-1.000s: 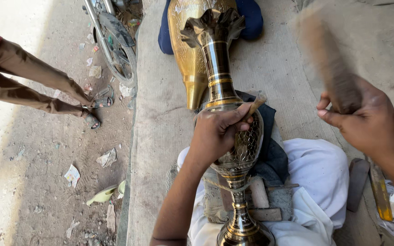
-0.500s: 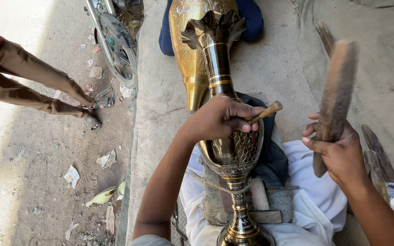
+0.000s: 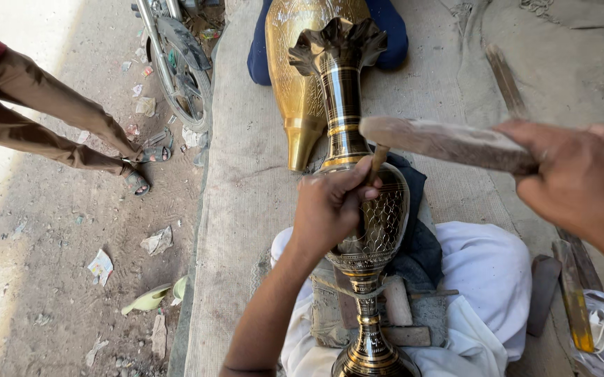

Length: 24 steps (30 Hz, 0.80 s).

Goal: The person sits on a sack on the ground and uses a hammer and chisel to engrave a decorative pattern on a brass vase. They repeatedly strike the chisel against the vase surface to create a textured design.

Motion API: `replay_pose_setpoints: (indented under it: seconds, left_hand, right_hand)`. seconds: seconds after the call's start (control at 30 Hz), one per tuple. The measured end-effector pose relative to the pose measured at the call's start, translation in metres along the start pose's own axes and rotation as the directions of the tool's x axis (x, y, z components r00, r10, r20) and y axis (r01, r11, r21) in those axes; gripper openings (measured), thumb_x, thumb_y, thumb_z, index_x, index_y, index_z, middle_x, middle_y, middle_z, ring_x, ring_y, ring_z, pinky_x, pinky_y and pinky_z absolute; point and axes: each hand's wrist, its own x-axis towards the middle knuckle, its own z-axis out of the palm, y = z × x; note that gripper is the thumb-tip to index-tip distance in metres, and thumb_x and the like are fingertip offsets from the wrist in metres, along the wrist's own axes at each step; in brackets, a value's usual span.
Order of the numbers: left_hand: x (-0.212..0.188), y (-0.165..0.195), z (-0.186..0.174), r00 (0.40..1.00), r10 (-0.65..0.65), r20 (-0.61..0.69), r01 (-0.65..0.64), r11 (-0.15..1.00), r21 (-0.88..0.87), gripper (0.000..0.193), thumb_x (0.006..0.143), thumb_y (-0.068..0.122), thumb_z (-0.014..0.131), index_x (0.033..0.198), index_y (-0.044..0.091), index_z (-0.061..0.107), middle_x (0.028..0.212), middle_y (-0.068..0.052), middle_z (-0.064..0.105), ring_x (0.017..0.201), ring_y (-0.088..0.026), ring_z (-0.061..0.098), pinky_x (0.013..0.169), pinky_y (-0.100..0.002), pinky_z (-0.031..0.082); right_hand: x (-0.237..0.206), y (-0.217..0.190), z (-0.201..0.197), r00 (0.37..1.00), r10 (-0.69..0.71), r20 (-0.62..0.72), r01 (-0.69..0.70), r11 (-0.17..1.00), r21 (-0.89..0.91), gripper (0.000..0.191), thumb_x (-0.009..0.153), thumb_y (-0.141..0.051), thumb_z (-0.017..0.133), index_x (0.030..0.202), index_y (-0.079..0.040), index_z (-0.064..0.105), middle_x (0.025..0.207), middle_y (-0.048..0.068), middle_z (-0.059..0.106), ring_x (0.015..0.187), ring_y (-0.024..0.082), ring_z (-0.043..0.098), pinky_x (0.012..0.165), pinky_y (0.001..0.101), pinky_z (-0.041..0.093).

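Wooden mallet (image 3: 448, 143) swung down over chisel (image 3: 377, 162); tip hidden

A coarse woven mat (image 3: 246, 188) covers the raised work surface, with bare dirt ground (image 3: 43, 230) littered with paper scraps (image 3: 101, 266) along its left edge. Directly on the mat lie a golden engraved vessel (image 3: 300, 91) on its side, a dark blue cloth (image 3: 393, 35) behind it, and flat metal tools (image 3: 573, 300) at right.
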Motion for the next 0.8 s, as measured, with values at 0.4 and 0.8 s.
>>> replay_pose_setpoints:
  seconds: [0.4,0.8]
  left_hand:
    - [-0.03,-0.006,0.022,0.911,0.009,-0.413,0.044,0.992,0.119,0.038,0.088,0.006,0.079,0.125,0.01,0.072,0.091,-0.003,0.08,0.085,-0.016,0.079,0.117,-0.05,0.036]
    - [-0.02,-0.001,0.023,0.845,-0.115,-0.522,0.159,0.987,0.039,0.04,0.086,0.01,0.081,0.125,0.01,0.071,0.09,0.001,0.081,0.083,-0.013,0.078,0.114,-0.056,0.033]
  right_hand:
    - [0.043,-0.062,-0.04,0.961,-0.206,0.187,0.275,0.799,-0.534,0.032,0.081,-0.008,0.07,0.111,-0.019,0.074,0.074,0.003,0.068,0.062,0.015,0.067,0.06,0.0344,0.055]
    - [0.077,-0.092,-0.029,0.963,-0.065,0.261,0.152,0.932,-0.328,0.046,0.096,-0.027,0.068,0.14,-0.024,0.057,0.074,0.001,0.07,0.059,0.016,0.068,0.058,0.0347,0.058]
